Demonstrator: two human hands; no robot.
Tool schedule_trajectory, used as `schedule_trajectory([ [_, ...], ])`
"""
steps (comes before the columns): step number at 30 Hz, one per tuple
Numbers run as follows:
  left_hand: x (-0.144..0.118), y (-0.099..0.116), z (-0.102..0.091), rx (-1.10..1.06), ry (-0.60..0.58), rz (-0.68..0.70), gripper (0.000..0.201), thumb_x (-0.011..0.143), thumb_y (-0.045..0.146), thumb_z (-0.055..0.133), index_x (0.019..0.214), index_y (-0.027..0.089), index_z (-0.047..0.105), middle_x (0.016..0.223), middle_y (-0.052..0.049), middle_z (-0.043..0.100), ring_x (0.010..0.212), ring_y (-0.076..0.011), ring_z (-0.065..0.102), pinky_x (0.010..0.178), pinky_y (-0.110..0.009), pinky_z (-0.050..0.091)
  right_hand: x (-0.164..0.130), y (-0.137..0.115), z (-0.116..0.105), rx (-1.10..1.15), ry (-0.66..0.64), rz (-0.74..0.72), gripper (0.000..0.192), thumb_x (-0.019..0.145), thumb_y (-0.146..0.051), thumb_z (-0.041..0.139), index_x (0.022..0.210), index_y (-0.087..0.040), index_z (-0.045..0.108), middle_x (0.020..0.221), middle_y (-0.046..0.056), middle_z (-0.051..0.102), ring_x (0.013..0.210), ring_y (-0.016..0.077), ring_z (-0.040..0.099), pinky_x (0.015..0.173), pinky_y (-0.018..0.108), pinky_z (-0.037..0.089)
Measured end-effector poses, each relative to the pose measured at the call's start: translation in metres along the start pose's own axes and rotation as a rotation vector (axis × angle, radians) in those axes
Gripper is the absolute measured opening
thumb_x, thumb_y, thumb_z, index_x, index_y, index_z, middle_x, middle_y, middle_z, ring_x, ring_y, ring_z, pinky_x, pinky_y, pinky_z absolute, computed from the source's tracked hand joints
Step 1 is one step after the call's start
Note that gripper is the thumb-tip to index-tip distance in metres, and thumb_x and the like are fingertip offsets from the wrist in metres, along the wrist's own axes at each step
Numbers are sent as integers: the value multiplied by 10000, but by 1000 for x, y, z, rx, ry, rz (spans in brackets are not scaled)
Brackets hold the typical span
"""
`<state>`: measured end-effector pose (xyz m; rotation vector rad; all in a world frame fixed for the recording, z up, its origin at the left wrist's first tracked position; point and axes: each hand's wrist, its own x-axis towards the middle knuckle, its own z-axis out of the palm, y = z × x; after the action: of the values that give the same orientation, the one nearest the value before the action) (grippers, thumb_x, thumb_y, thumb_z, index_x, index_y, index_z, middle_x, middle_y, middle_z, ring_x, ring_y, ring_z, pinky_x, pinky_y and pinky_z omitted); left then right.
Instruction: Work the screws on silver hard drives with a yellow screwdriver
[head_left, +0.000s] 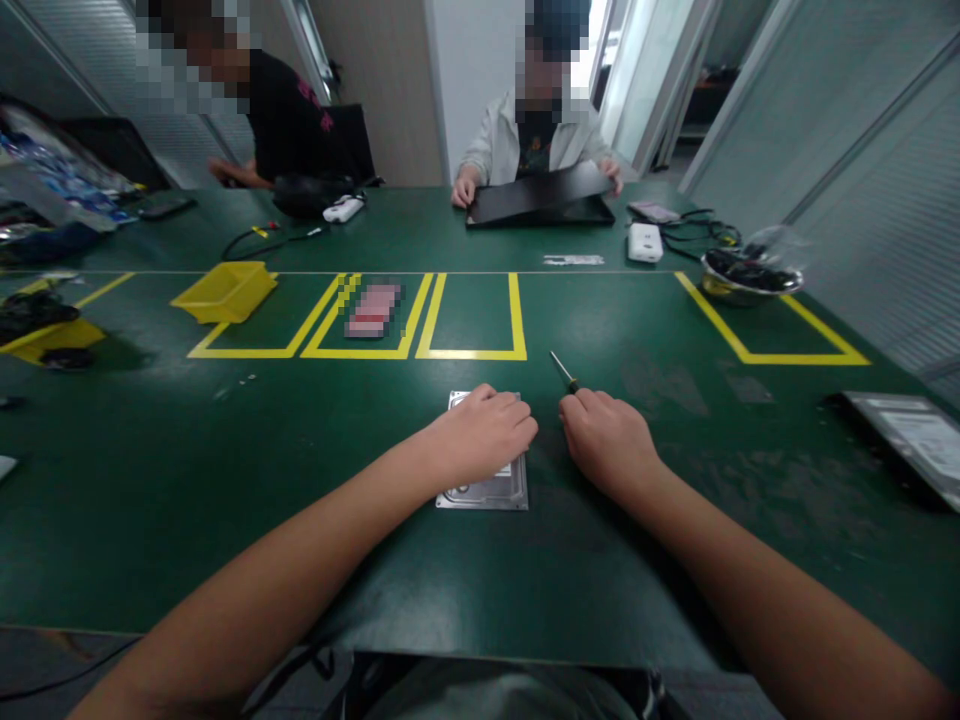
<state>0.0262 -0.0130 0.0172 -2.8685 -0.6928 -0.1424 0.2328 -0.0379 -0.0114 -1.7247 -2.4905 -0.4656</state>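
A silver hard drive (491, 492) lies flat on the green table right in front of me, its middle covered by my left hand (487, 430). The fingers of that hand are curled together over the drive, and their tips are hidden, so what they may hold does not show. Just right of the drive, my right hand (609, 435) is closed around the dark handle of a screwdriver (564, 370). Its thin metal shaft points away from me and to the left, low over the table.
Yellow tape outlines mark the table (360, 570). A yellow bin (229, 293) stands left, a metal bowl (750, 280) of dark parts right. Another drive-like unit (907, 435) lies at the right edge. Across the table, a co-worker handles a black panel (540, 195); another person sits left.
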Motion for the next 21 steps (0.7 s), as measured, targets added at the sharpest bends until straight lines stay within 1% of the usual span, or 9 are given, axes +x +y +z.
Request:
schedule_trajectory([
  [8,1,2,-5,2,-28,8,110,971,195,514,920,161,606,934,-56,654,916,-220,577,739,-342,347,0,0,0,18,-13,0,170,937,-152,451,846,-164,594,849,77,628,766,204,544,633,326,254],
  [12,3,2,-6,-16,-33,7,94,955,184,538,907,168,617,916,-48,657,909,-222,580,730,-342,349,0,0,0,18,0,-3,174,933,-145,445,841,-162,592,846,77,628,759,200,541,630,326,252],
  [18,1,-1,-3,-126,-5,-30,112,946,214,566,876,180,646,876,-34,656,895,-207,585,742,-329,360,-1,0,-1,25,4,-2,182,920,-131,439,844,-160,601,839,80,628,755,199,531,630,327,255],
  [21,-1,-3,-3,-200,-15,-64,114,939,247,586,874,196,664,887,-27,659,909,-205,590,755,-325,374,0,-1,-2,19,-6,1,177,919,-132,444,846,-161,602,840,80,628,757,200,535,629,329,258],
])
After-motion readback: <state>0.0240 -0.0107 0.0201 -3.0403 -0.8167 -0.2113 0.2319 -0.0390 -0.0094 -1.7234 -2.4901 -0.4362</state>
